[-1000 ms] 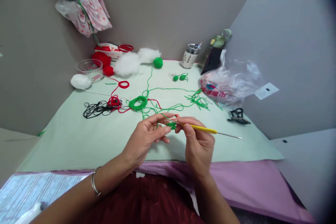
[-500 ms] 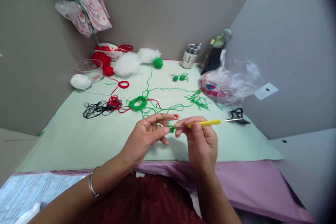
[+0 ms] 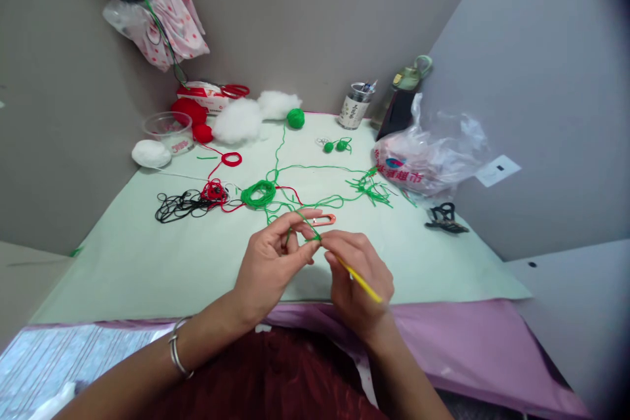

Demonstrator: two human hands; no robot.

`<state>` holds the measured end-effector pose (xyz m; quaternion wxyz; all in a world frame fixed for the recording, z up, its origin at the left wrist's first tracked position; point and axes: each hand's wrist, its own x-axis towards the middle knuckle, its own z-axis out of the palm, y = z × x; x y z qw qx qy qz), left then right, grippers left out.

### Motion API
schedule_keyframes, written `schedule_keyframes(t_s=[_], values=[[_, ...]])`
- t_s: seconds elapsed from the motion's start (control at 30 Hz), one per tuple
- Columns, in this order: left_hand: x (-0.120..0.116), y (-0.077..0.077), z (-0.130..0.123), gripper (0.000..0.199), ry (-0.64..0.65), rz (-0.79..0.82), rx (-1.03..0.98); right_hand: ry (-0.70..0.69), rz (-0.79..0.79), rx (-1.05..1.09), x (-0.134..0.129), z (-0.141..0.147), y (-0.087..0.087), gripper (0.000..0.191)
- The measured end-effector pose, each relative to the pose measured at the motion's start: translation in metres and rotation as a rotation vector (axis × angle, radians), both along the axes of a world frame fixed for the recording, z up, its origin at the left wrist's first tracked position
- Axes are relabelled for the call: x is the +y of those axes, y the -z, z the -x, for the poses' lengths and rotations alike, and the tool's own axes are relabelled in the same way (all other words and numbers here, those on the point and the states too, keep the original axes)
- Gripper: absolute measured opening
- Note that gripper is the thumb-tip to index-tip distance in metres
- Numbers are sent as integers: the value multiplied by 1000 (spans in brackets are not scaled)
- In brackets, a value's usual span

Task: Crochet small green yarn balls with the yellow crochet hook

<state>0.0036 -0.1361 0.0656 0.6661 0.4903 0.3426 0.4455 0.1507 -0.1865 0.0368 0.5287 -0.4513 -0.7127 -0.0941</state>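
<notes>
Between the thumb and fingers of my left hand (image 3: 273, 262) a small green yarn piece (image 3: 314, 238) is pinched, and a green strand runs up over the index finger. My right hand (image 3: 361, 275) grips a yellow-handled crochet hook (image 3: 361, 281), which slants down to the right. Its tip, at the green piece, is hidden by the fingers. The fingertips of both hands nearly meet. Just beyond them an orange pin-like item (image 3: 325, 219) lies on the table, and a coil of green yarn (image 3: 258, 193) rests farther up on the left.
Black yarn (image 3: 180, 205), red yarn (image 3: 231, 159), white stuffing (image 3: 239, 121) and a clear tub (image 3: 170, 132) occupy the left. Green scraps (image 3: 373, 190), a plastic bag (image 3: 428, 157), a black clip (image 3: 445, 218) and a pen can (image 3: 354, 107) stand or lie right of centre.
My right hand has turned, and the hook has swung from nearly level to slanting down to the right. The orange item shows more fully beyond my fingers.
</notes>
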Motion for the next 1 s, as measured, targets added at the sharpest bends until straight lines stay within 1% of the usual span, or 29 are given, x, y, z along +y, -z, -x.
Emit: schedule_keyframes(t_s=[0.07, 0.1, 0.13, 0.2, 0.27, 0.3, 0.33, 0.4, 0.47, 0.53, 0.6, 0.67, 0.7, 0.73, 0.77, 0.8, 0.87, 0.93, 1.0], values=[[2, 3, -1, 41, 89, 154, -110, 64, -61, -53, 1, 1, 6, 37], [3, 4, 0, 40, 146, 242, -163, 75, -62, -42, 0, 2, 7, 38], [5, 5, 0, 38, 197, 317, -203, 70, -42, 9, 0, 2, 7, 36], [9, 5, 2, 31, 237, 392, -243, 26, 44, 227, 0, 2, 3, 29], [11, 4, 3, 28, 213, 362, -244, -46, 129, 516, 2, 2, -3, 24], [11, 3, 3, 29, 202, 331, -232, -83, 161, 631, 3, 2, -6, 24], [11, 2, 2, 30, 198, 299, -218, -117, 186, 698, 5, 2, -8, 24], [8, 1, 1, 35, 198, 241, -180, -160, 218, 688, 7, 4, -10, 22], [6, 1, -1, 38, 181, 203, -132, -148, 208, 577, 8, 5, -8, 23], [5, 2, -2, 39, 148, 196, -102, -104, 159, 439, 7, 6, -3, 28], [6, 4, -2, 39, 149, 238, -131, -47, 85, 281, 4, 6, 2, 35], [8, 6, -1, 36, 200, 328, -202, -12, 32, 178, 2, 4, 5, 38], [10, 6, -1, 34, 222, 376, -233, -3, 36, 194, 2, 2, 5, 35], [11, 7, 0, 31, 234, 417, -255, -2, 62, 264, 2, 1, 4, 31], [12, 7, 1, 28, 231, 440, -268, -12, 103, 378, 3, 0, 2, 27], [13, 6, 1, 26, 215, 441, -274, -34, 155, 512, 4, -1, 0, 23], [13, 5, 1, 23, 179, 392, -263, -115, 235, 739, 7, -2, -4, 22], [11, 4, 1, 23, 164, 308, -222, -198, 278, 806, 9, -2, -7, 20], [8, 4, 0, 26, 167, 240, -171, -219, 293, 762, 10, -1, -8, 19]])
